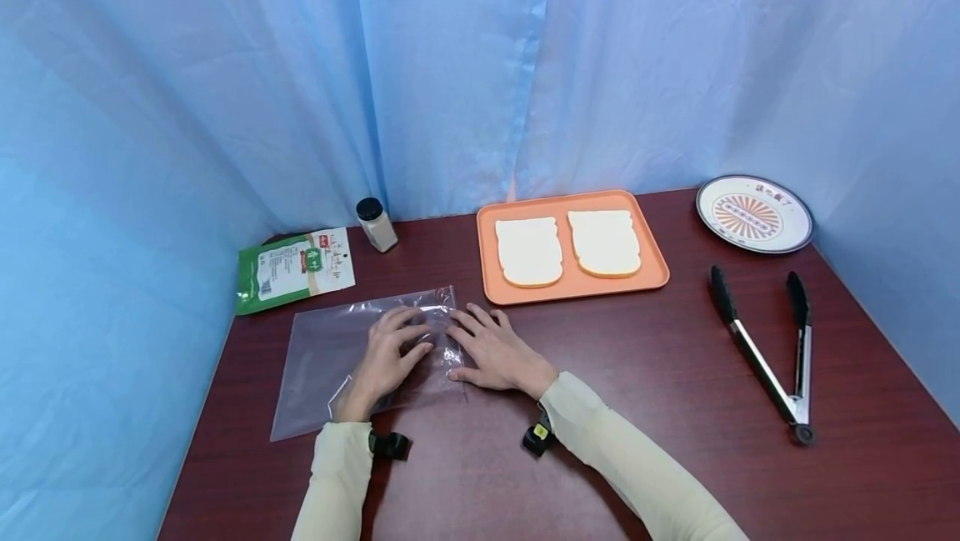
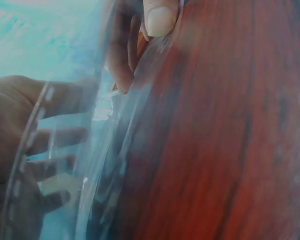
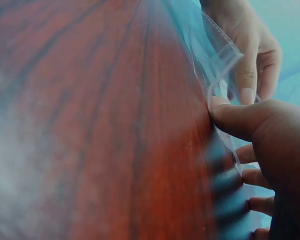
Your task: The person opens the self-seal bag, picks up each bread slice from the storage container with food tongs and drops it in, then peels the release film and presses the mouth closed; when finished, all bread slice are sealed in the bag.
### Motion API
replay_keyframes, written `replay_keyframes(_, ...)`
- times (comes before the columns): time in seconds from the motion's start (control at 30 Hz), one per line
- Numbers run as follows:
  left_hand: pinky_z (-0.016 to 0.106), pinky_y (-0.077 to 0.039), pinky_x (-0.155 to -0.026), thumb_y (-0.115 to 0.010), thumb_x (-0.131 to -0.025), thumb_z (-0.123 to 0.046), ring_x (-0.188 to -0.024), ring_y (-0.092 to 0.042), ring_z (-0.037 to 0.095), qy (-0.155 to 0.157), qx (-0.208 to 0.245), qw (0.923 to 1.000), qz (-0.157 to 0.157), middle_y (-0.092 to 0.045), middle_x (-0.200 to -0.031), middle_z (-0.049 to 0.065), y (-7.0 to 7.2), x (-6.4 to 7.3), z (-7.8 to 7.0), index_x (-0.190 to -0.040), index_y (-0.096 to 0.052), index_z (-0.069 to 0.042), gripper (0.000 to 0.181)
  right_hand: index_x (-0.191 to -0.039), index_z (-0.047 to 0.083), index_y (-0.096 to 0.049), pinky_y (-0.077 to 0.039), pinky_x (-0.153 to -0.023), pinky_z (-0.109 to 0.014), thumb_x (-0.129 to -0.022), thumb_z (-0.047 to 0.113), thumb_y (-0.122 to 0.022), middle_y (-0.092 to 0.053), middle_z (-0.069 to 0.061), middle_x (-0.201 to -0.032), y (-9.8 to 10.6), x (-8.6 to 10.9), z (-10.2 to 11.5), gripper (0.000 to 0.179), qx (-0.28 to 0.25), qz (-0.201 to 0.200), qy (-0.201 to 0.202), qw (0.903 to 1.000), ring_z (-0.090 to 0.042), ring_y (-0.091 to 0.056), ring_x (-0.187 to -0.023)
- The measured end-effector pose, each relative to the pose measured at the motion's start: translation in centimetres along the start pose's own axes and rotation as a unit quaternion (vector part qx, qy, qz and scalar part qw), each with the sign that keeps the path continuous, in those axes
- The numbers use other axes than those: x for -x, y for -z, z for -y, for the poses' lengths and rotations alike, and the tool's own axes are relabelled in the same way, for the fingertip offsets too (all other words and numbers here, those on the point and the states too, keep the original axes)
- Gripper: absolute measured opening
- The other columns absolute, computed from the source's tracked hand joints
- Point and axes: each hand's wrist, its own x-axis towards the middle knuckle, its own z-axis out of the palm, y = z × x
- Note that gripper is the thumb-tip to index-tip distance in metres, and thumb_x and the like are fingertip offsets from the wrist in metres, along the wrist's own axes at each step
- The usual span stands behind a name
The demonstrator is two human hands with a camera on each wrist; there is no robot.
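A clear plastic bag (image 1: 322,358) lies on the table, left of the middle. My left hand (image 1: 387,351) rests over its right half, fingers bent a little and thumb apart from them. At the bag's right end is my right hand (image 1: 495,353), its fingers spread and touching the plastic. The right wrist view has the right thumb (image 3: 235,117) at the bag's edge, with the plastic lifted and creased beside it. Through the clear plastic (image 2: 92,165), the left wrist view shows the right hand's spread fingers.
An orange tray (image 1: 577,295) with two bread slices (image 1: 528,251) stands behind the hands. Back left are a green-and-white packet (image 1: 296,266) and a black-capped jar (image 1: 377,226). Tongs (image 1: 765,370) lie spread on the right, below a patterned plate (image 1: 753,214). Blue curtains (image 1: 465,66) enclose the table.
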Motion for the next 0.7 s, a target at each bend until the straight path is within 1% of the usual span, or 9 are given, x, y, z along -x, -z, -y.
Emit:
replay_keyframes(0.1,0.06,-0.038,-0.102,-0.081,-0.079,-0.006,-0.118,-0.058,0.039,-0.015,0.006,0.9993,-0.034,-0.071,-0.117,0.019,-0.05,-0.06,0.05,-0.104,-0.076,-0.001,0.026,-0.149,0.016,-0.047,-0.034,-0.113,-0.06,-0.093,0.062,-0.057,-0.035,-0.005,-0.162,0.06,0.01,0.04,0.073,0.002,0.001,-0.001,1.0,-0.033,-0.03,-0.152)
replay_keyframes(0.17,0.058,-0.039,-0.1,-0.082,-0.077,-0.003,-0.113,-0.06,0.037,-0.019,0.013,0.9984,-0.052,-0.073,-0.111,0.018,0.0,-0.09,0.0,-0.103,-0.076,0.0,0.027,-0.149,0.016,-0.047,-0.034,-0.113,-0.059,-0.093,0.062,-0.057,-0.036,-0.005,-0.162,0.07,0.03,0.05,0.073,0.005,0.001,-0.002,1.0,-0.032,-0.031,-0.152)
replay_keyframes(0.3,0.054,-0.042,-0.097,-0.082,-0.076,-0.001,-0.106,-0.062,0.033,-0.018,0.025,0.9969,-0.073,-0.075,-0.103,0.015,0.11,-0.17,-0.09,-0.103,-0.076,-0.001,0.028,-0.149,0.017,-0.047,-0.035,-0.112,-0.058,-0.094,0.062,-0.057,-0.036,-0.005,-0.162,0.04,0.06,0.06,0.072,0.014,-0.001,-0.001,0.9999,-0.032,-0.031,-0.151)
replay_keyframes(0.5,0.052,-0.047,-0.092,-0.085,-0.076,-0.004,-0.101,-0.064,0.031,-0.003,0.028,0.996,-0.085,-0.075,-0.096,0.012,0.16,-0.19,0.05,-0.095,-0.076,-0.001,0.021,-0.149,0.018,-0.047,-0.035,-0.112,-0.058,-0.094,0.062,-0.056,-0.036,-0.005,-0.162,0.02,0.03,0.09,0.071,0.017,-0.002,0.001,0.9999,-0.033,-0.031,-0.152)
replay_keyframes(0.7,0.051,-0.048,-0.091,-0.083,-0.079,-0.008,-0.101,-0.063,0.029,0.014,0.046,0.9959,-0.077,-0.074,-0.094,0.01,0.3,-0.23,0.11,-0.09,-0.076,-0.003,0.014,-0.15,0.018,-0.046,-0.034,-0.113,-0.059,-0.094,0.064,-0.054,-0.035,-0.005,-0.163,-0.01,-0.07,0.01,0.073,0.01,0.005,-0.003,0.9999,-0.032,-0.029,-0.153)
